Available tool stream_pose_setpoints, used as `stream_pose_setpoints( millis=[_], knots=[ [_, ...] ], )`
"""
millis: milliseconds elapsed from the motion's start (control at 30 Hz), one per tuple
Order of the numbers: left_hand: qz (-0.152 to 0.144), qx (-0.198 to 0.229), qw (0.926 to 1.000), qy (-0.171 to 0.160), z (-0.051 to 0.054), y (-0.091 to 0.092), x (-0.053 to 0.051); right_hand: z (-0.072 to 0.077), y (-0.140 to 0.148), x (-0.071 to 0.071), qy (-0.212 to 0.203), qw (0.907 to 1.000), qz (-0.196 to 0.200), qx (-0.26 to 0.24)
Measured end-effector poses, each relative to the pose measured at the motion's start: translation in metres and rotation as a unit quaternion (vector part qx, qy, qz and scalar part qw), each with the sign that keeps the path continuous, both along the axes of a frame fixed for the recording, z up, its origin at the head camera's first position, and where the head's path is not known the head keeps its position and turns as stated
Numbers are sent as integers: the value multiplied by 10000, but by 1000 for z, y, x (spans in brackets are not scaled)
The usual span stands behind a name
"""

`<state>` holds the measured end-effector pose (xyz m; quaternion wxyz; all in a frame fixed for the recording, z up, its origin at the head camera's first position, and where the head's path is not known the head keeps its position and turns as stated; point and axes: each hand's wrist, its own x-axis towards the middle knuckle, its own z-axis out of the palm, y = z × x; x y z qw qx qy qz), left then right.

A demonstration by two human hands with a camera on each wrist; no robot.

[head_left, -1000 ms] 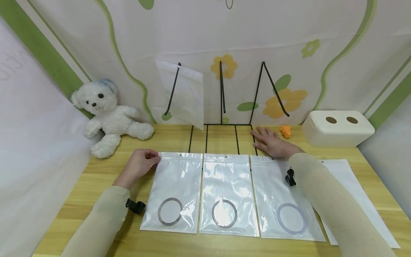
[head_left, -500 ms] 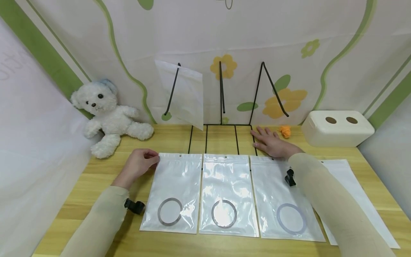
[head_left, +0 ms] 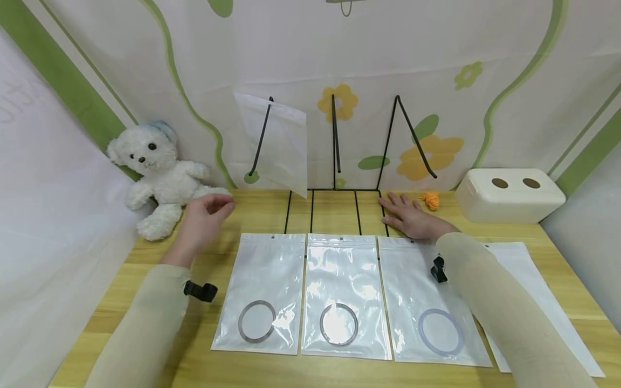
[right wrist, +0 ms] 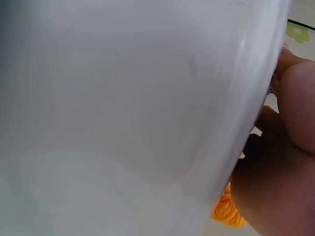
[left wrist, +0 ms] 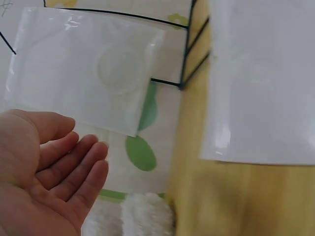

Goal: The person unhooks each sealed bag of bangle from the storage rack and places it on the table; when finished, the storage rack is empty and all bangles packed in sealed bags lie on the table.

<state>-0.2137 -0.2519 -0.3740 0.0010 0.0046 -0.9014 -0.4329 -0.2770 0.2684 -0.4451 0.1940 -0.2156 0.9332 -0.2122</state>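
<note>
My left hand (head_left: 201, 223) hovers over the table's left side, its loosely bent fingers near the bear's foot and holding nothing. Three white zip-top bags lie side by side in the head view: a left bag (head_left: 271, 269), a middle bag (head_left: 339, 275) and a right bag (head_left: 402, 285), each with a ring shape near its lower end. My right hand (head_left: 412, 216) rests with spread fingers on the base of the black wire rack (head_left: 335, 189). Another white bag (left wrist: 74, 64) hangs on the rack's left hook. In the right wrist view a bag (right wrist: 133, 108) hides much of the hand.
A white teddy bear (head_left: 172, 180) leans at the back left. An orange yarn bundle (head_left: 430, 200) and a cream box (head_left: 509, 202) with two holes stand at the back right. A white sheet-like piece (head_left: 514, 264) lies under my right forearm.
My left hand has let go of the left bag's upper corner and moved up and away toward the bear. My right hand stays where it was on the rack base.
</note>
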Motion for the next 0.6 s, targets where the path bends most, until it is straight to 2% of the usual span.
stream_pose_setpoints(
  millis=[133,267,433,600],
  knots=[
    [72,413,9980,478,18,6,-13,1,0,1,13,10000,-6,25],
    [93,895,9908,1009,33,14,-26,3,0,1,28,10000,-19,33],
    [213,1298,9839,1208,53,26,-39,2,0,1,42,10000,-30,59],
    [247,1353,9816,1327,67,35,-52,3,0,2,40,10000,-45,18]
  ],
)
